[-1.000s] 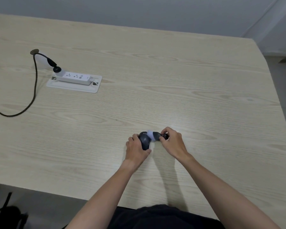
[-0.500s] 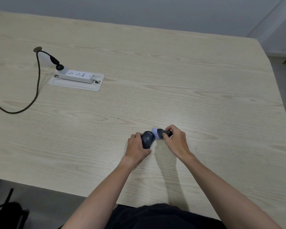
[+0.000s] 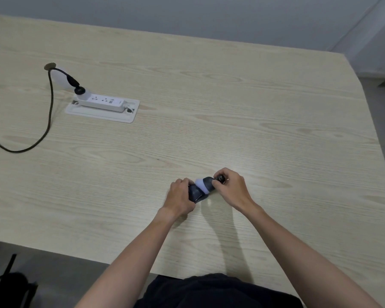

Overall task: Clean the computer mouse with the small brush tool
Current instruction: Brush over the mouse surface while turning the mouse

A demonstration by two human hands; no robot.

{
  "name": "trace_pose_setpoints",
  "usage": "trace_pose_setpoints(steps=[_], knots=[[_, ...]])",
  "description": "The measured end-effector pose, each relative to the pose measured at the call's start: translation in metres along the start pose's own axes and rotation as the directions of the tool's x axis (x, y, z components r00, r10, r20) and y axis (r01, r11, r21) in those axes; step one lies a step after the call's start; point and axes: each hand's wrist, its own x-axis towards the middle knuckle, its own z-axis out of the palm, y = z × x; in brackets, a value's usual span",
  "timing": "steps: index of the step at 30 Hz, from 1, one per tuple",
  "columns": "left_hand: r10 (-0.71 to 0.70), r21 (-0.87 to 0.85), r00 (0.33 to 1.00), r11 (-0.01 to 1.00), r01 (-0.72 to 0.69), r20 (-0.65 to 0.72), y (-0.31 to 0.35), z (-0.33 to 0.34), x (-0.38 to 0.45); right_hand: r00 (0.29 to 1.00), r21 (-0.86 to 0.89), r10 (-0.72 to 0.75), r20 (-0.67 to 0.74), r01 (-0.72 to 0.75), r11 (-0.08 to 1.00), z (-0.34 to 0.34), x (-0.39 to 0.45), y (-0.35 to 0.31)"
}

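A dark computer mouse [image 3: 194, 192] rests on the light wooden table [image 3: 231, 112], near its front edge. My left hand [image 3: 180, 196] grips the mouse from the left and hides most of it. My right hand [image 3: 230, 188] pinches the small brush tool [image 3: 206, 184], a short dark handle with a pale bristle head. The bristles lie against the top right of the mouse.
A white power strip [image 3: 102, 102] sits on a white plate at the table's left, with a black plug and cable [image 3: 47, 121] curving off the left side. The table's front edge runs just below my forearms. A dark bag lies on the floor at lower left.
The brush head has shifted back and forth over the mouse, now lying on its right side. My left hand keeps its hold on the mouse. The camera view has shifted slightly.
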Motion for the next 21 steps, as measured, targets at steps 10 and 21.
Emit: trace_pose_setpoints(steps=[10,21], knots=[[0.018,0.074,0.999,0.997,-0.021,0.042,-0.003,-0.007,0.0,1.0,-0.001,-0.003,-0.027,0.003,1.0,0.0,-0.005,0.002],[0.053,0.114,0.996,0.992,-0.061,0.072,-0.003,-0.007,0.002,0.999,-0.007,-0.012,-0.033,0.012,1.0,-0.002,-0.01,0.005]])
